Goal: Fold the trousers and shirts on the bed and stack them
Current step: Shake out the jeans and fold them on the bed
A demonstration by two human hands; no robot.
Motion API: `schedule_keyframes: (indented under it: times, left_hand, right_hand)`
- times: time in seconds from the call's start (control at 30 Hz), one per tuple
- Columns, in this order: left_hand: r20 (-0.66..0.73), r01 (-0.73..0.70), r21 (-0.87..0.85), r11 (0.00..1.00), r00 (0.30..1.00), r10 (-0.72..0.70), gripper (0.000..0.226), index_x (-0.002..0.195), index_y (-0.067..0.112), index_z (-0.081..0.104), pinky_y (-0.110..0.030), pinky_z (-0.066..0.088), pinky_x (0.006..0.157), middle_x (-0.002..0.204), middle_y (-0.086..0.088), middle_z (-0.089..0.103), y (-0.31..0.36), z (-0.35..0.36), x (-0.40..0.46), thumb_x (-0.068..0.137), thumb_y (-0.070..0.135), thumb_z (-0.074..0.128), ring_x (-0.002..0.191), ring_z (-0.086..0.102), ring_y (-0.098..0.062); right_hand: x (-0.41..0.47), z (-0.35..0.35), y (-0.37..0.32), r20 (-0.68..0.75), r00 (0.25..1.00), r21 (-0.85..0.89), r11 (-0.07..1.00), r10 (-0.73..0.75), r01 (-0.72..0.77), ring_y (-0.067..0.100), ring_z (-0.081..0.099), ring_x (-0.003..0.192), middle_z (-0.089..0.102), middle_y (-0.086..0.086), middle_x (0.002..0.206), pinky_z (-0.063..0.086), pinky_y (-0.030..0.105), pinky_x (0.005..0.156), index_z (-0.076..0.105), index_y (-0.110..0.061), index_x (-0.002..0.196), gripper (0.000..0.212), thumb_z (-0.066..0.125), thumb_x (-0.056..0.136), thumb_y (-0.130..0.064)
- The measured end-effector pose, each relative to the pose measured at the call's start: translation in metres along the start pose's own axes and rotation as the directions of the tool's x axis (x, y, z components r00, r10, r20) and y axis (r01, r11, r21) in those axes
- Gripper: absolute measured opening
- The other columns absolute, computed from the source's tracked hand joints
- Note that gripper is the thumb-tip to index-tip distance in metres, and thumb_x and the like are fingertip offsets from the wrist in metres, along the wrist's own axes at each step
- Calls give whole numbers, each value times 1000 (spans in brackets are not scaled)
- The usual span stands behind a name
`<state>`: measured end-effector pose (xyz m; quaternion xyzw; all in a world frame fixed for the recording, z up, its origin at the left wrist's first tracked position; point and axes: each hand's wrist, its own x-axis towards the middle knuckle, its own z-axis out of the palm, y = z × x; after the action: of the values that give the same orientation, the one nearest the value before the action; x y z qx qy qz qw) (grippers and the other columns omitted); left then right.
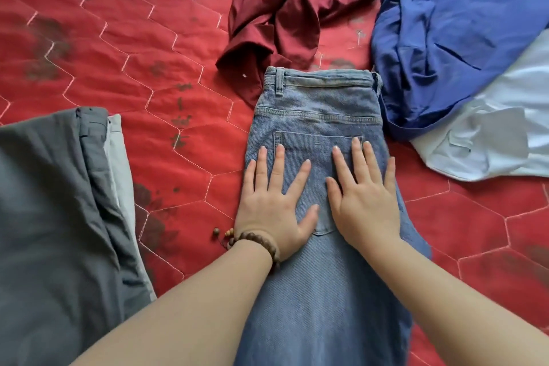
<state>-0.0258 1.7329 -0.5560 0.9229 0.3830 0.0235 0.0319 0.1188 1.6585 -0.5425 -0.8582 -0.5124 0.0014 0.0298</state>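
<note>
Jeans (320,276) lie lengthwise mid-bed, folded leg over leg, waistband far | left hand (274,208) and right hand (365,202) rest flat, fingers straight and spread, gripping nothing, likely smoothing the fold | grey trousers (59,217) lie left | maroon shirt (285,9) and blue shirt (463,38) lie crumpled beyond, unfolded

Place: a bedroom in a home.
Bed cover: a red quilted bedspread (124,47) with stitched hexagons and dark flower prints lies under both hands.
Laundry: jeans (320,116) under the hands, grey trousers (53,202) left of them, a maroon shirt (285,6) beyond, blue shirts (463,38) beyond to the right.
</note>
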Motion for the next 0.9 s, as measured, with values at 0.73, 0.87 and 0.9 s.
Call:
schedule_keyframes:
  times: [0.73, 0.87, 0.9]
  left_hand:
    - [241, -2, -71, 998, 970, 19, 58, 151, 27, 13, -49, 3, 119, 159, -6, 6, 42, -25, -329, 96, 44, 18, 147, 0, -28]
    - [299, 17, -43, 999, 954, -3, 59, 150, 30, -3, -49, -7, 117, 159, -4, -11, 50, -27, -381, 98, 45, 19, 144, -19, -26]
    - [307, 11, -39, 999, 952, 2, 59, 150, 30, -4, -49, -7, 117, 158, -5, -13, 52, -27, -393, 98, 44, 17, 144, -20, -26]
  right_hand:
    - [-346, -20, -90, 229, 970, 49, 994, 84, -98, 29, 17, 146, 22, 11, 156, 15, 55, 117, 30, -16, 149, 62, 22, 93, -41]
    - [-410, -22, -105, 246, 966, 53, 994, 82, -98, 29, 17, 146, 20, 11, 157, 15, 56, 116, 27, -22, 150, 58, 21, 95, -40]
    - [-424, -22, -107, 253, 964, 46, 995, 77, -92, 28, 15, 146, 19, 11, 157, 14, 56, 116, 25, -23, 150, 57, 21, 96, -40]
